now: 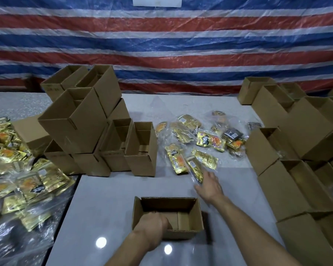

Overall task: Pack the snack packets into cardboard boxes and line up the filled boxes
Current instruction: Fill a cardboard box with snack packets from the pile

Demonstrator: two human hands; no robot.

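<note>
Reaching for a gold packet [195, 169] at the near edge of the loose heap [200, 139], just beyond the empty box [167, 215] at centre table. Right hand [210, 186] right at it, fingers too blurred to call apart or clamped. Steadying the box with the left hand [152, 226], fingers hooked over the near rim. Best to pinch the packet by one edge, lift clear of its neighbours, lay it in flat. Spare boxes [81, 127] stacked off left, more boxes [288, 185] off right

We are looking forward and down from head height through one wide-angle view, close above the open cardboard box [183, 234]. Beyond the box, we are facing the striped tarp [161, 45].
</note>
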